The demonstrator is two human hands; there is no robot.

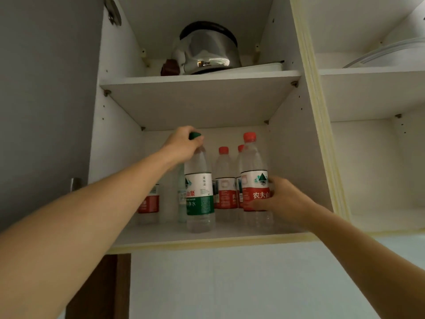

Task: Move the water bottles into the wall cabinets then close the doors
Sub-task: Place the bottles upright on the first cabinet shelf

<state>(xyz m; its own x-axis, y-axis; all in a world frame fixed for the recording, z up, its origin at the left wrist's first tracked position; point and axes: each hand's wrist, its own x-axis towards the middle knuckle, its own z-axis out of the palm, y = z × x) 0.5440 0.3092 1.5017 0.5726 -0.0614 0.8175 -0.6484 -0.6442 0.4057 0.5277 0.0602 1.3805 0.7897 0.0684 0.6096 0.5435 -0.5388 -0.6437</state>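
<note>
Up at the cabinet shelf (207, 237): left hand (181, 143) gripping green-cap bottle (199, 192) by its top, right hand (284, 201) wrapping red-label bottle (255, 180), lining both upright.

Both hands (184, 143) on shelved bottles (199, 192)

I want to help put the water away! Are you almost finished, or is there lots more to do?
Nearly there. Done: several red-capped bottles stand on the lower shelf. In hand: the left hand grips the green-capped bottle, the right hand holds a red-labelled bottle. Left: letting go and closing the doors.
</note>
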